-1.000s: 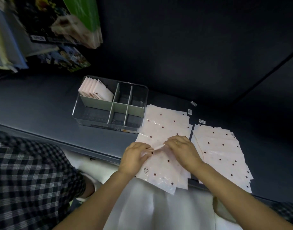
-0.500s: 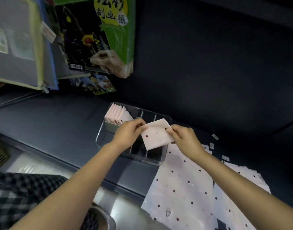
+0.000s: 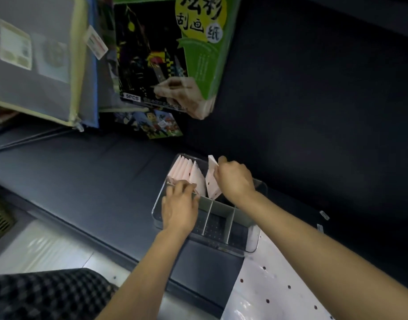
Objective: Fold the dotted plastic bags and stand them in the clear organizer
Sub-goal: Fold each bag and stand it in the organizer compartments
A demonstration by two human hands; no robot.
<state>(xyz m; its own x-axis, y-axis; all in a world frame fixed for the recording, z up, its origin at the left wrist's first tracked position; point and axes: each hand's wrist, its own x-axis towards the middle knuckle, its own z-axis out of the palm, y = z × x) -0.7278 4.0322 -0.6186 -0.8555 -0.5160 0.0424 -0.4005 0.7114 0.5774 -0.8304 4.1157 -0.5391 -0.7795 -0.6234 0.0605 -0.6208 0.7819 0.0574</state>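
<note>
A row of folded bags (image 3: 187, 174) already stands in the clear organizer (image 3: 256, 241); the left hand (image 3: 178, 204) presses it aside with straightish fingers. The right hand (image 3: 235, 179) pinches another folded bag (image 3: 211, 183), lowering it alongside. Unfolded dotted bags (image 3: 274, 292) wait on the worktop (image 3: 94, 181).

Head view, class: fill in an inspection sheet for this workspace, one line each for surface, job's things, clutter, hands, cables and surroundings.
Surface: dark blue-grey shelf.
Job's things: clear organizer with grey dividers; row of folded bags standing in its far section; one folded bag going in beside them; flat dotted bags at near right.
Clutter: small white labels on the shelf.
Hands: left hand rests its fingers on the row; right hand pinches the folded bag.
Cables: nothing seen.
Surroundings: hanging green scratch-art pack, zip pouches.
</note>
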